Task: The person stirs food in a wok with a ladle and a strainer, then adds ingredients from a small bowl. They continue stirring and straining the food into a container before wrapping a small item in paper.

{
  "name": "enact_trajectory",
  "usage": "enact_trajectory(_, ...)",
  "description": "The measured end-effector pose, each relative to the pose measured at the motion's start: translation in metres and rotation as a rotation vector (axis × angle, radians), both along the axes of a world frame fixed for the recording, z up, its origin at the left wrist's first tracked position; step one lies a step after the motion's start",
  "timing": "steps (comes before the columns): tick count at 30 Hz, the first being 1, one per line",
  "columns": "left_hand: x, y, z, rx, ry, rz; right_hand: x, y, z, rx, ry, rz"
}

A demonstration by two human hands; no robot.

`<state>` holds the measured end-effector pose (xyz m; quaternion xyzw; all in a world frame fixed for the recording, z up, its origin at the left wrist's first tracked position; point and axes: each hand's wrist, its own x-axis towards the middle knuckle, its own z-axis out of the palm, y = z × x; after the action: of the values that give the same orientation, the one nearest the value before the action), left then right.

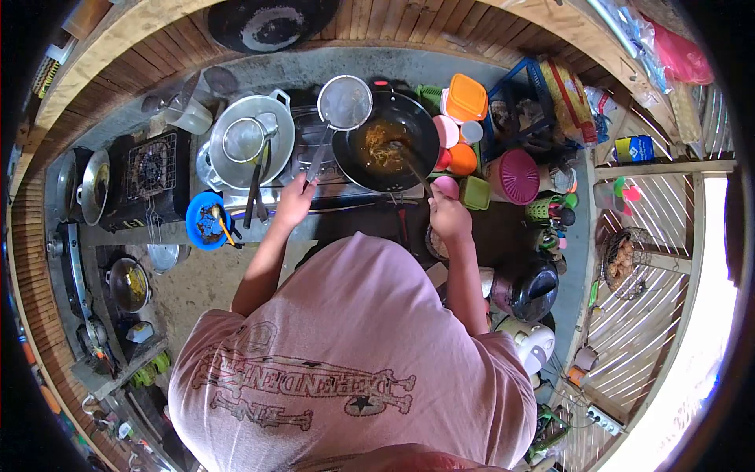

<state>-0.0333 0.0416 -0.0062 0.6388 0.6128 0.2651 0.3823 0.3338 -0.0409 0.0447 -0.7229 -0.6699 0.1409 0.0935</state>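
My left hand (pixel 296 200) is closed round the handle of a round mesh strainer (pixel 345 102), which is held up at the left edge of a black wok (pixel 419 118). In the wok lies brown liquid with shredded food (pixel 383 147). My right hand (pixel 449 216) grips the handle of a long spatula (pixel 414 167), whose head is down in the food. Close above my right hand is a small pink item (pixel 447 187).
A large metal pot (pixel 277 141) with a second strainer stands left of the wok. Further left are a blue bowl (pixel 197 228) and a grill stove (pixel 152 167). Orange and pink containers (pixel 467 97) and a blue crate (pixel 541 79) stand on the right.
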Motion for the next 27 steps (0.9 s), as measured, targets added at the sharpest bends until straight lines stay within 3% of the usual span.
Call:
enact_trajectory(6,0.001,-0.004,0.012,0.0,-0.015,0.0,-0.009,-0.001,0.0,-0.069,-0.054,-0.073)
enact_trajectory(8,0.002,-0.005,0.017,-0.016,-0.034,0.003,-0.012,-0.007,-0.002,0.057,0.067,0.055)
enact_trajectory(12,0.001,-0.005,0.018,-0.037,-0.028,0.003,-0.018,-0.008,0.012,-0.021,0.148,0.102)
enact_trajectory(21,-0.004,-0.006,0.003,-0.027,-0.006,-0.011,-0.006,-0.002,0.015,-0.072,-0.025,-0.089)
enact_trajectory(27,-0.004,-0.008,0.006,-0.01,-0.011,-0.016,-0.013,-0.011,0.014,0.05,0.084,0.038)
